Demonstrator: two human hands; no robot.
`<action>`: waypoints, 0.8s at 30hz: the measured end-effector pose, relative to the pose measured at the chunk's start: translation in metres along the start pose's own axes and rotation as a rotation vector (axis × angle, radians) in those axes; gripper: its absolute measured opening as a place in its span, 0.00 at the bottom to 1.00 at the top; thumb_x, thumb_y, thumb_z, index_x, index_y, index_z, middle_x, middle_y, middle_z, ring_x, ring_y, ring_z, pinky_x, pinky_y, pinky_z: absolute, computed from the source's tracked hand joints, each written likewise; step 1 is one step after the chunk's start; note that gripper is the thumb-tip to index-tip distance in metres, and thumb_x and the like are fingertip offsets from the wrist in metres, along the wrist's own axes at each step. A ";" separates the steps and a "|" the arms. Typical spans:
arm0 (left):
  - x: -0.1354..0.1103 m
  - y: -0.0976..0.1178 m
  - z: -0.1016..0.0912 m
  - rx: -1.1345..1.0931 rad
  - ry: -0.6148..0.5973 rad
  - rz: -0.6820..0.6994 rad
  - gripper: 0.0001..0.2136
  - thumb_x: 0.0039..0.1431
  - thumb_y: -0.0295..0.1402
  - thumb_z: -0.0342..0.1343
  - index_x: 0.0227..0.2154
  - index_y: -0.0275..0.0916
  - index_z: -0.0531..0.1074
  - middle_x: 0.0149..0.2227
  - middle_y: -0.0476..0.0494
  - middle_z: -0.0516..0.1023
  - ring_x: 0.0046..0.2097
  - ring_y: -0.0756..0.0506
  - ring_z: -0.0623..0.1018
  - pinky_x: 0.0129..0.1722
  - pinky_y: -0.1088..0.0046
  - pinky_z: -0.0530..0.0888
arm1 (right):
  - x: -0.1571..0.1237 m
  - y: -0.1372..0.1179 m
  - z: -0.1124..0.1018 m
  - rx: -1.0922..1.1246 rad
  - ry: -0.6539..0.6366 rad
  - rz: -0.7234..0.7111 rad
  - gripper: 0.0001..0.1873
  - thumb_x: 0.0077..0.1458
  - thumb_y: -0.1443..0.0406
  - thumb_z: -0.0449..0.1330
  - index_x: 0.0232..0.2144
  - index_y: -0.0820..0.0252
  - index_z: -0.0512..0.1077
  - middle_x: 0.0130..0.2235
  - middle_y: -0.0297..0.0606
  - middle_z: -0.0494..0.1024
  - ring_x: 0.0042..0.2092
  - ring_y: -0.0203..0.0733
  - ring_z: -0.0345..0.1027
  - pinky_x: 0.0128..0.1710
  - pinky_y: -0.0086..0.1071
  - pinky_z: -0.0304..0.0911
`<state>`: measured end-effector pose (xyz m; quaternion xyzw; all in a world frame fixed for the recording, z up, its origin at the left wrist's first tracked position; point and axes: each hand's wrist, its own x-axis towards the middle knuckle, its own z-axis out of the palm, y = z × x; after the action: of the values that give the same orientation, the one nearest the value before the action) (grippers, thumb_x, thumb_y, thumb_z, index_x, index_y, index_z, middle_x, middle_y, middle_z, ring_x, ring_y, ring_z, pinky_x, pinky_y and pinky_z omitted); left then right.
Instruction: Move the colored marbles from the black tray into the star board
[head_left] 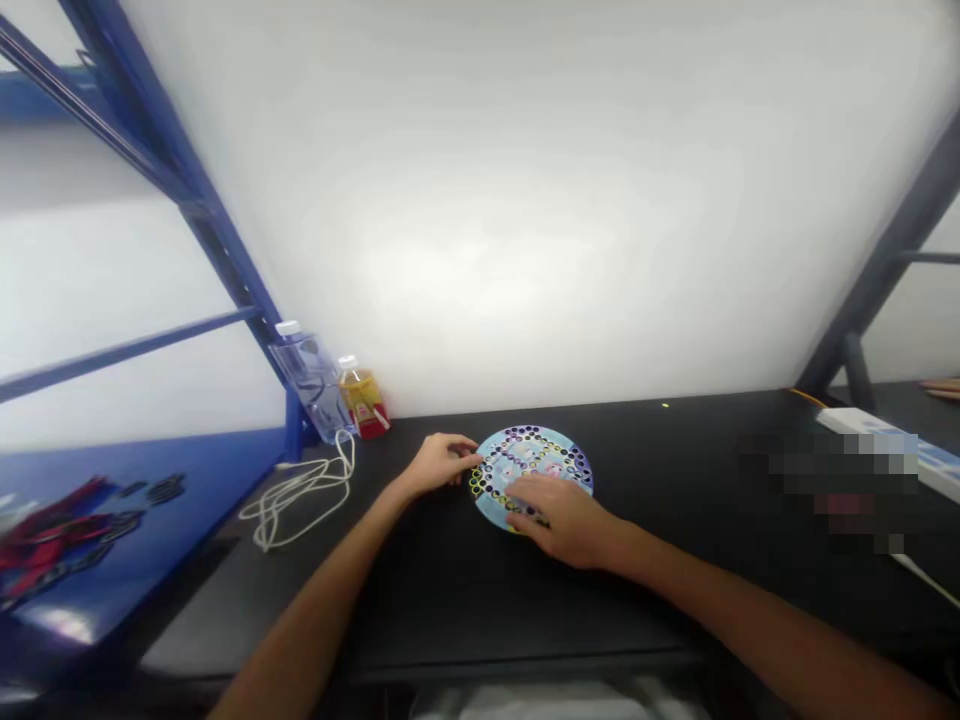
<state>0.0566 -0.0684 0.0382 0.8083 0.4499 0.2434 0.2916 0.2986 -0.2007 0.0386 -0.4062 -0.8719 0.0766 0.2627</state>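
Steadying a round pale-blue board dotted with black and yellow rings [534,450] on a black counter [660,440] at frame centre, the left hand [439,463] presses fingertips to its rim, the right hand [559,518] lying flat, unclenched, on top.

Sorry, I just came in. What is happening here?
A person is working with both bare hands on a round light-blue board lying on a black table. The left hand touches its edge with the fingers, and the right hand rests over its near part. A water bottle and a yellow drink bottle stand farther left, near a white cable.
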 end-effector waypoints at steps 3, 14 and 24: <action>0.001 0.002 -0.004 0.036 0.086 0.095 0.21 0.51 0.48 0.61 0.41 0.37 0.77 0.35 0.42 0.81 0.32 0.46 0.79 0.35 0.72 0.76 | 0.002 0.031 -0.010 -0.011 0.124 0.153 0.18 0.64 0.59 0.50 0.45 0.61 0.75 0.45 0.44 0.79 0.49 0.45 0.70 0.52 0.38 0.63; -0.003 0.009 -0.006 0.131 0.004 0.175 0.21 0.54 0.48 0.58 0.47 0.42 0.77 0.50 0.43 0.77 0.53 0.39 0.74 0.56 0.62 0.67 | 0.000 0.095 -0.018 -0.087 0.014 0.297 0.19 0.63 0.60 0.50 0.52 0.63 0.69 0.50 0.47 0.74 0.50 0.48 0.68 0.51 0.38 0.61; -0.002 0.000 -0.021 0.205 -0.228 0.139 0.41 0.39 0.51 0.67 0.58 0.46 0.67 0.65 0.38 0.60 0.67 0.34 0.54 0.64 0.54 0.52 | 0.000 0.095 -0.015 -0.141 -0.037 0.308 0.21 0.64 0.59 0.49 0.53 0.65 0.68 0.54 0.50 0.72 0.53 0.49 0.65 0.53 0.37 0.59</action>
<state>0.0415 -0.0649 0.0526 0.8853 0.3795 0.1227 0.2391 0.3696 -0.1392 0.0190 -0.5509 -0.8072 0.0619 0.2026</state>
